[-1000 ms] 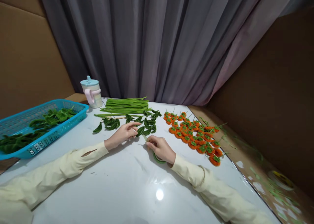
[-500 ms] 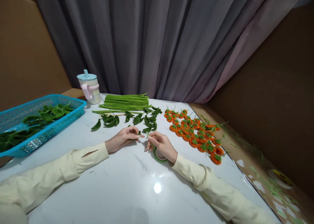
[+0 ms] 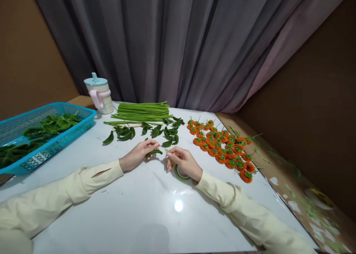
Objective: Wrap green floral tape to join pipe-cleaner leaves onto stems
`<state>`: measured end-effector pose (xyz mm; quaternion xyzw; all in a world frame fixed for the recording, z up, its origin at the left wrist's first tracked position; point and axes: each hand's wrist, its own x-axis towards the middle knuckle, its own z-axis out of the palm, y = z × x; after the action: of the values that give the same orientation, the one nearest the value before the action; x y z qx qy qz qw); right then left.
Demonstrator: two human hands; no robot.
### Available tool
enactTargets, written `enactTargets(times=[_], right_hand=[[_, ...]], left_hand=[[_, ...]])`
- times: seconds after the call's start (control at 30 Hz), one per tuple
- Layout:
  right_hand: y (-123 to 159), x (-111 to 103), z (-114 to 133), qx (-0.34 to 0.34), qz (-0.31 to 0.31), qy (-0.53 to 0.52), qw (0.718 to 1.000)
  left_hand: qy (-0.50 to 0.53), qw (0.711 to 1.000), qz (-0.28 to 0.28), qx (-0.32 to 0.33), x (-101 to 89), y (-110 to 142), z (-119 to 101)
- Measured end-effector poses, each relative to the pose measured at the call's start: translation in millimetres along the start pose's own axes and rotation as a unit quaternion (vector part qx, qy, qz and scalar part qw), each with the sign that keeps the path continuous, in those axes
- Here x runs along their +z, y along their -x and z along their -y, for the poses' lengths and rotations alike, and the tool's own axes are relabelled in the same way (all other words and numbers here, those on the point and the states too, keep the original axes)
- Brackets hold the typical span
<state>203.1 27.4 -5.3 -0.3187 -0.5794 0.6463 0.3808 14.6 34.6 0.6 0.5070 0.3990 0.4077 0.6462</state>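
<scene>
My left hand (image 3: 139,154) pinches a curved dark green fuzzy leaf (image 3: 154,152) between thumb and fingers. Just to its right, my right hand (image 3: 185,162) is closed on the free end of pale green floral tape (image 3: 166,151). The tape roll (image 3: 182,178) hangs or rests under my right palm; part of it is hidden. A small gap lies between the leaf and the tape end. Beyond my hands lie several more leaves (image 3: 125,133) in small clusters, with one single leaf (image 3: 108,138) at the left.
A blue plastic basket (image 3: 90,120) of green leaves stands at the left, near a lidded cup (image 3: 99,94). Green fuzzy stems (image 3: 141,112) lie at the back. Orange flower heads (image 3: 213,139) cover the right side. Scraps (image 3: 294,206) litter the brown surface beyond the table edge.
My left hand has drawn back slightly from the leaf clusters with a leaf, turning it crosswise in its fingers. My right hand keeps the tape end, and the roll shows more. The view has shifted slightly.
</scene>
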Motion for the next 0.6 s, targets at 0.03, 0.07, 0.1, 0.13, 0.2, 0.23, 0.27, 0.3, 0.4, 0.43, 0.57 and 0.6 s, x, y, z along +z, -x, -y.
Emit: enactTargets(times=[0.03,0.07,0.1,0.13,0.2,0.23,0.27,0.3,0.4,0.43,0.57,0.6], right_hand=[[0.3,0.1,0.0,0.005,0.005,-0.004,1.000],[0.6,0.2,0.2,0.009,0.011,-0.004,1.000],[0.9,0.1,0.5,0.010,0.016,0.001,1.000],[1.2,0.1,1.1,0.009,0.019,0.009,1.000],[1.4,-0.2,2.7,0.003,0.019,0.028,0.999],[1.4,-0.4,3.6,0.001,0.017,0.034,0.999],[1.4,-0.6,4.5,0.001,0.012,0.036,0.999],[1.5,-0.8,5.3,0.003,0.008,0.035,0.999],[1.8,-0.8,6.8,0.011,0.000,0.029,1.000],[2.1,-0.6,7.0,0.013,0.000,0.027,1.000],[2.8,0.7,7.5,0.017,-0.004,0.017,1.000],[2.8,1.0,7.6,0.016,-0.005,0.015,1.000]], left_hand=[[-0.008,1.000,-0.002,0.001,0.5,0.5,-0.5],[-0.020,1.000,-0.004,0.005,0.9,1.2,-1.0],[-0.039,0.999,-0.007,0.014,1.2,2.1,-1.2],[-0.063,0.998,-0.008,0.027,1.5,3.0,-1.2],[-0.117,0.991,-0.003,0.058,2.3,5.1,-0.4],[-0.139,0.988,0.003,0.069,2.8,6.1,0.4],[-0.153,0.985,0.012,0.075,3.3,6.9,1.4],[-0.159,0.984,0.022,0.078,3.8,7.4,2.5],[-0.158,0.982,0.040,0.091,4.4,7.7,6.0],[-0.162,0.981,0.042,0.098,4.3,7.6,7.0],[-0.195,0.975,0.047,0.101,4.0,9.1,8.5],[-0.196,0.974,0.052,0.097,4.5,10.1,8.3]])
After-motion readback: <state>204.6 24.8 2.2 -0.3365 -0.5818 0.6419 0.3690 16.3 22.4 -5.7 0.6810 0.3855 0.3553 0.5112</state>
